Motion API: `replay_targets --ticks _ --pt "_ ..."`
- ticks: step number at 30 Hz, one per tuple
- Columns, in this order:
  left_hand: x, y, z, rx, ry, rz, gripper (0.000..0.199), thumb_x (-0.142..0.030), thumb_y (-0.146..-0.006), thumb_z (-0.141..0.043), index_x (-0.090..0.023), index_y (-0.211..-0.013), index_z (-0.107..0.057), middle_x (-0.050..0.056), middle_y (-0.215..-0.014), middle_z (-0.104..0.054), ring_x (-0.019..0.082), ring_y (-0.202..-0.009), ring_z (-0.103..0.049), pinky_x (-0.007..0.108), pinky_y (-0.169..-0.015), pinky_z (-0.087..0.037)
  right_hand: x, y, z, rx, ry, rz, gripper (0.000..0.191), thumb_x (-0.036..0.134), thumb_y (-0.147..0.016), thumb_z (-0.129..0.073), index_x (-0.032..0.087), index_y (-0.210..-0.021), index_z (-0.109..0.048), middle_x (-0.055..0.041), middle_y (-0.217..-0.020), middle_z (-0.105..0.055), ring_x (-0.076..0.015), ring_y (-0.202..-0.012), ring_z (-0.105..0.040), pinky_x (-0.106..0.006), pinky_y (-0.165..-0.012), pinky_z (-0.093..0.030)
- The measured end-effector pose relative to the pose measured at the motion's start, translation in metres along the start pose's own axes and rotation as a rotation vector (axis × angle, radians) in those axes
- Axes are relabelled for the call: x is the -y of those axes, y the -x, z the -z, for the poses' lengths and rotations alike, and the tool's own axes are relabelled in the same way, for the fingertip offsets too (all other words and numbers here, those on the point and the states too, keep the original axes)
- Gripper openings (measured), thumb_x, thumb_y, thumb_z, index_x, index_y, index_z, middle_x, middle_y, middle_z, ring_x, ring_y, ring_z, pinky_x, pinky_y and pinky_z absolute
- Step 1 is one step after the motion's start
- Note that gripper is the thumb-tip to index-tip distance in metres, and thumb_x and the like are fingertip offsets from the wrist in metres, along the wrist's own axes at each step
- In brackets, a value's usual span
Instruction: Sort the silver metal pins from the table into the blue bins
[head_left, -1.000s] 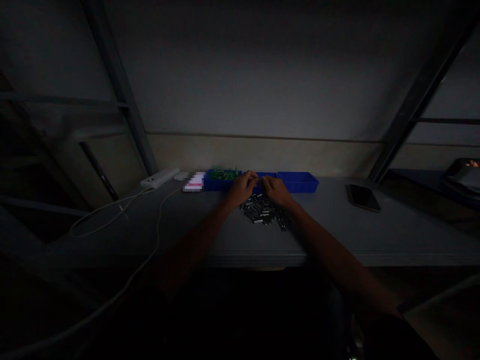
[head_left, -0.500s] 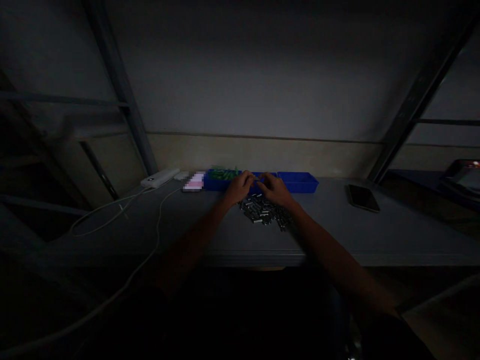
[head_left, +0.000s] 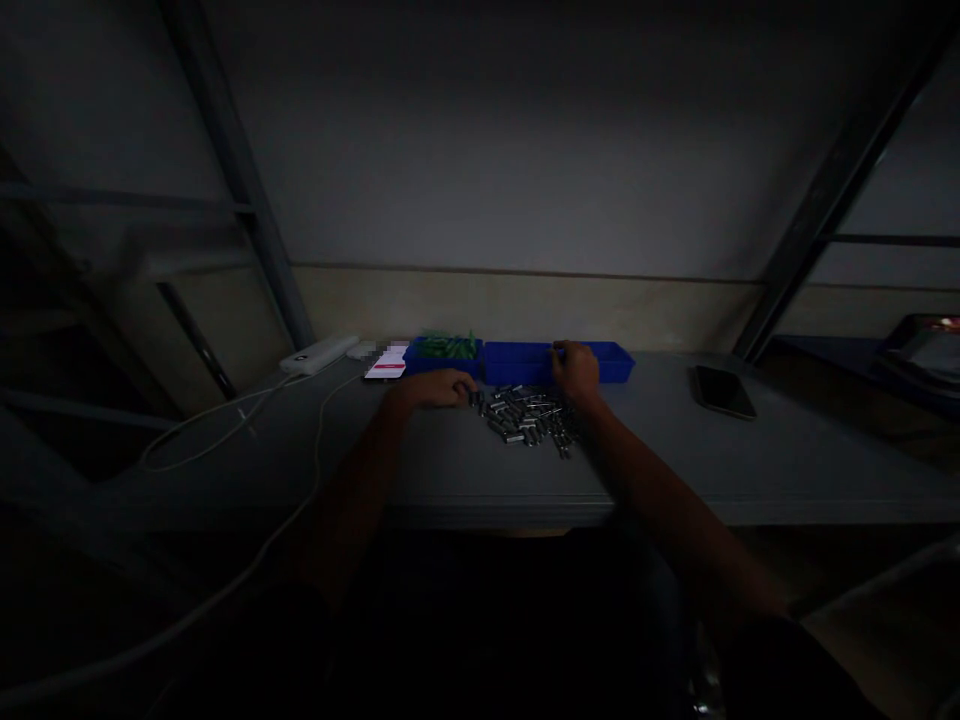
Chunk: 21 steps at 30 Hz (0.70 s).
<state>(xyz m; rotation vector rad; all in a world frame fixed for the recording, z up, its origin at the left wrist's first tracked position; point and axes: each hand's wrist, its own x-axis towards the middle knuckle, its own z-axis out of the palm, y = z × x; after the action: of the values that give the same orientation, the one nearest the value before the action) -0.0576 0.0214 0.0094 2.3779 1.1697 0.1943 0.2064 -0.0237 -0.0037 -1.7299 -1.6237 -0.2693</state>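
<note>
Small shiny metal pieces, some of them short cylinders, lie in a loose pile (head_left: 525, 415) on the grey table. At the pile's left edge is my left hand (head_left: 439, 388), its fingers curled down against a dark small metal piece (head_left: 478, 400). My right hand (head_left: 577, 370) is over the front wall of the blue bins (head_left: 517, 365), at about the middle of the row. Its fingers are closed, and what they hold, if anything, is hidden. Green pieces (head_left: 448, 346) fill the left blue bin (head_left: 420, 367).
A lit phone (head_left: 386, 362) lies left of the bins, beside a white power bank (head_left: 319, 356) with a white cable (head_left: 317, 450). To the right lies a dark phone (head_left: 724, 391). Metal shelf posts (head_left: 259, 220) stand at both sides, with a wall behind.
My hands were together in front of the bins and have parted. The left moved left and down to the pile's edge; the right moved right, over the bin.
</note>
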Motion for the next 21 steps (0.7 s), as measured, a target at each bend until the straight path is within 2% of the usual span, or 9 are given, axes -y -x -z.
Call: replay_targets --ticks 5,12,17,21 --pt "-0.002 -0.004 -0.008 -0.087 0.008 -0.109 0.025 -0.021 -0.057 -0.066 -0.021 -0.081 -0.067 0.003 -0.085 -0.067 0.018 -0.076 -0.060 0.023 -0.063 -0.043 0.003 0.005 0.004 0.055 0.113 -0.141 0.034 0.035 -0.086 -0.042 0.019 -0.106 -0.064 -0.0148 -0.112 -0.056 -0.0294 -0.107 -0.043 -0.042 -0.084 -0.038" --pt "0.003 -0.003 -0.004 -0.059 0.143 -0.036 0.013 -0.025 -0.054 -0.071 -0.020 -0.064 -0.064 -0.002 -0.065 -0.063 0.016 -0.062 -0.057 0.023 -0.056 -0.039 0.005 0.005 0.007 0.102 0.086 -0.208 0.035 0.038 -0.086 -0.042 0.023 -0.109 -0.063 -0.0138 -0.114 -0.051 -0.0307 -0.111 -0.039 -0.047 -0.087 -0.037" --pt "0.005 -0.002 -0.001 -0.136 0.165 -0.050 0.018 -0.033 -0.058 -0.068 -0.020 -0.069 -0.061 -0.001 -0.066 -0.063 0.015 -0.061 -0.057 0.022 -0.056 -0.039 0.007 0.006 0.010 0.132 0.088 -0.202 0.034 0.038 -0.086 -0.042 0.025 -0.109 -0.063 -0.0128 -0.114 -0.052 -0.0310 -0.111 -0.039 -0.048 -0.087 -0.037" --pt "-0.006 -0.003 -0.005 -0.280 0.129 -0.121 0.020 -0.036 -0.065 -0.064 -0.018 -0.073 -0.057 0.001 -0.069 -0.062 0.015 -0.064 -0.057 0.023 -0.057 -0.040 0.011 0.009 0.012 0.122 0.139 -0.167 0.033 0.035 -0.085 -0.042 0.023 -0.107 -0.064 -0.0139 -0.113 -0.052 -0.0317 -0.111 -0.039 -0.048 -0.086 -0.036"
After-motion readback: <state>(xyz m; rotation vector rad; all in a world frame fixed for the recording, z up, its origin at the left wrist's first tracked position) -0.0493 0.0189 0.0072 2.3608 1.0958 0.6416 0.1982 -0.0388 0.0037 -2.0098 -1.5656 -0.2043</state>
